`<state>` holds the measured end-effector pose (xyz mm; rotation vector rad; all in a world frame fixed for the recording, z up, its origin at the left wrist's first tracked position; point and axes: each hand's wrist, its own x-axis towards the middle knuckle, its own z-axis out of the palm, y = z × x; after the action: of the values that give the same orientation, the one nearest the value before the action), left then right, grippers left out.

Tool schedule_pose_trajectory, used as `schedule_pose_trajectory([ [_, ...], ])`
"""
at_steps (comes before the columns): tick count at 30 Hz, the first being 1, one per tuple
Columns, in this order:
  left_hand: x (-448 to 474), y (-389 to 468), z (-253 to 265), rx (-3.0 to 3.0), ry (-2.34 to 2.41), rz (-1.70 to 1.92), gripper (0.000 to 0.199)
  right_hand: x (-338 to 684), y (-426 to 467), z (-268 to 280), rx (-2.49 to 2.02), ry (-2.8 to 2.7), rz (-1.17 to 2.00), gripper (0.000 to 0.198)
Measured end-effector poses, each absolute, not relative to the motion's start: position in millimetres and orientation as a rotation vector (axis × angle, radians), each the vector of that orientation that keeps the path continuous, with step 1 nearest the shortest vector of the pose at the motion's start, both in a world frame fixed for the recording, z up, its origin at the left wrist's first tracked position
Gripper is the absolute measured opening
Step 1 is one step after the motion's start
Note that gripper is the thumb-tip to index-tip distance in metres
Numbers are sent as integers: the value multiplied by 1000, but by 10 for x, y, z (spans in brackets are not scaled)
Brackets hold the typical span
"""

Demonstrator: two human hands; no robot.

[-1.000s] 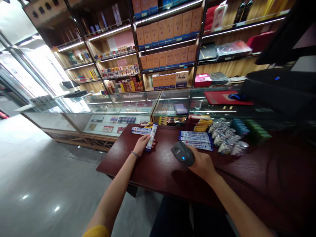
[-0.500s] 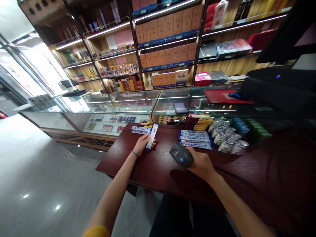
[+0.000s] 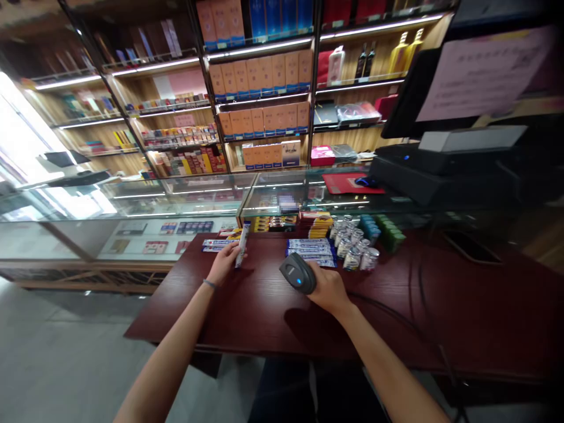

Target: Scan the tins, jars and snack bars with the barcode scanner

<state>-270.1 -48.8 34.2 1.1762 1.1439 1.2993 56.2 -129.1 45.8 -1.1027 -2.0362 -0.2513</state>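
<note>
My left hand [image 3: 223, 264] is closed on a long, slim blue-and-white snack packet [image 3: 242, 244], held on edge above the table. Just beyond that hand lie a few similar packets [image 3: 215, 245] and a yellow-and-brown one. In my right hand [image 3: 330, 288] is a dark barcode scanner [image 3: 298, 274] with a blue light on top, its head pointing left toward the held packet. Behind the scanner, several blue-and-white packets [image 3: 311, 249] lie in a row. Their lettering is too small to read.
Small silver-lidded jars [image 3: 352, 257], green packs [image 3: 388, 232] and yellow-and-brown packs [image 3: 320, 225] stand right of centre on the dark red table [image 3: 247, 320]. A glass display counter [image 3: 185, 202] runs behind. A phone [image 3: 472, 245] and a cable [image 3: 388, 308] lie at right.
My view has swung to the right, bringing the monitor, phone and more table into sight. The packet in my left hand has turned from its flat face to its narrow edge. The scanner stays held.
</note>
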Motion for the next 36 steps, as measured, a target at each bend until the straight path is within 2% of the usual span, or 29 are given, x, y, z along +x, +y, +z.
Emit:
schedule_pose_trajectory([
  [12, -1648, -431, 497, 2210, 1342, 1224, 26, 1233, -1345, 520, -1468, -1855, -359, 34],
  [23, -758, -626, 242, 2815, 1402, 744, 24, 1771, -1510, 399, -1611, -1747, -451, 33],
  [36, -753, -657, 158, 2832, 1383, 774, 28, 1790, -1505, 352, -1568, -1757, -476, 32],
])
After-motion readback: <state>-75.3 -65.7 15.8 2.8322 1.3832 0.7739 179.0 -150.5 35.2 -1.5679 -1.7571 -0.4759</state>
